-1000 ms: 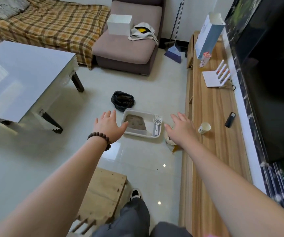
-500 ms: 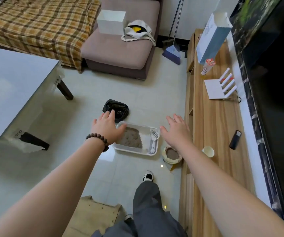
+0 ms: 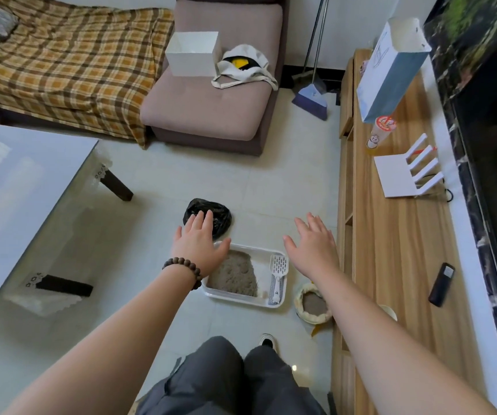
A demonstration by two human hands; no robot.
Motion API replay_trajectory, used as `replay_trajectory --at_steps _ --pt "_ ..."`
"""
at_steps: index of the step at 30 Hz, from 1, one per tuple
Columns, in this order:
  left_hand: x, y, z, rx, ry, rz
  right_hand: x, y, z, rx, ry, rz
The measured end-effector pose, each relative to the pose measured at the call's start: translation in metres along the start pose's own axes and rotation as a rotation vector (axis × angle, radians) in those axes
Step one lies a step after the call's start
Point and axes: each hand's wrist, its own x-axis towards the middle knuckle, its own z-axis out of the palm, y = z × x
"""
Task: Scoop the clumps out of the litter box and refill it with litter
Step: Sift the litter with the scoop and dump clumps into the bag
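A white litter box (image 3: 241, 298) sits on the tiled floor just ahead of my legs, with grey litter (image 3: 235, 274) heaped in its left part. A white slotted scoop (image 3: 277, 275) lies inside along its right wall. To the box's right stands an open bag of litter (image 3: 311, 305), its top rolled down. A crumpled black plastic bag (image 3: 218, 212) lies just beyond the box. My left hand (image 3: 199, 244) hovers flat, fingers straight, above the box's far left corner. My right hand (image 3: 313, 245) is spread above the floor to the right of the box. Neither holds anything.
A long wooden TV cabinet (image 3: 391, 265) runs along the right, carrying a router (image 3: 403, 175), a remote (image 3: 442, 284), a cup and a blue paper bag (image 3: 391, 70). A glass coffee table (image 3: 16, 199) stands left. A sofa (image 3: 217, 94) and broom (image 3: 311, 97) are behind.
I have stepped closer; the litter box now lies nearer below me. Both hands stay spread and empty, held out over it.
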Motion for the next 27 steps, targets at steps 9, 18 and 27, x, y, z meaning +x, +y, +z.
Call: replay_trajectory --at_steps 9,18,27 --pt "0.049 -0.001 0.005 0.014 -0.062 0.087 0.031 0.002 0.015 0.017 0.006 0.085" --pt "0.106 -0.078 0.012 0.007 -0.119 0.193 0.052 -0.048 0.065 0.017 0.055 0.241" --pt "0.140 -0.190 0.025 0.036 -0.183 0.252 0.060 -0.118 0.134 0.047 0.088 0.372"
